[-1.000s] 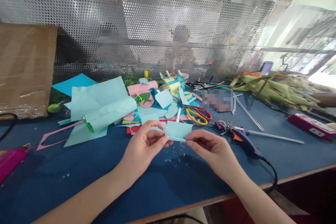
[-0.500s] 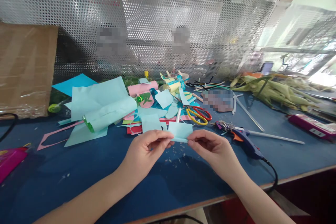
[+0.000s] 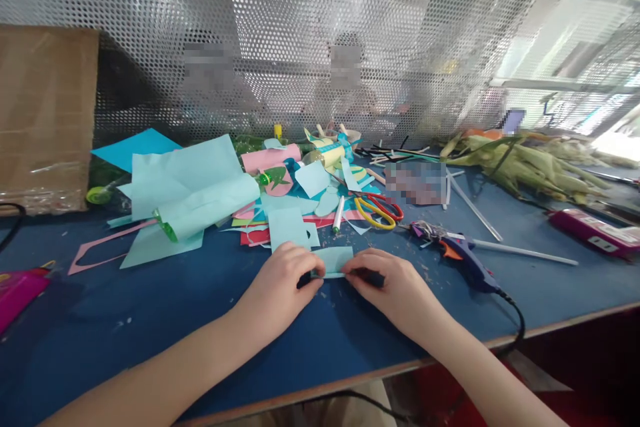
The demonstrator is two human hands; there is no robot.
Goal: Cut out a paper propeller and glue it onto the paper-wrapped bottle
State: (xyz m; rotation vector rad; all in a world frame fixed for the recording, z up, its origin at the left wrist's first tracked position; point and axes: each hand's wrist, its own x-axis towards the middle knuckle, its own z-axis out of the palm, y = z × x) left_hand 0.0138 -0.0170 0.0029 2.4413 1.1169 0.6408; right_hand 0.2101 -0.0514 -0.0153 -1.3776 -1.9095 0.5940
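Observation:
A small piece of light blue paper (image 3: 336, 259) lies low over the blue tabletop, its near edge folded into a narrow strip. My left hand (image 3: 285, 280) pinches the left end of it, fingers closed. At the right end, the fingertips of my right hand (image 3: 387, 280) are closed on the same paper. Just beyond my left hand lies another light blue paper square (image 3: 289, 227). A white marker (image 3: 339, 215) with a green tip and scissors (image 3: 376, 211) with yellow and red handles rest farther back.
A blue hot glue gun (image 3: 470, 260) with a long glue stick lies to the right. At left, light blue paper wraps a green bottle (image 3: 210, 203). Behind are paper scraps, corn husks (image 3: 520, 163), cardboard (image 3: 47, 120) and a perforated metal screen (image 3: 290, 33). A purple box (image 3: 595, 232) sits far right.
Both hands have brought the small paper down to the tabletop and slightly left. Less of the paper shows upright now, and the marker behind it has come into fuller view.

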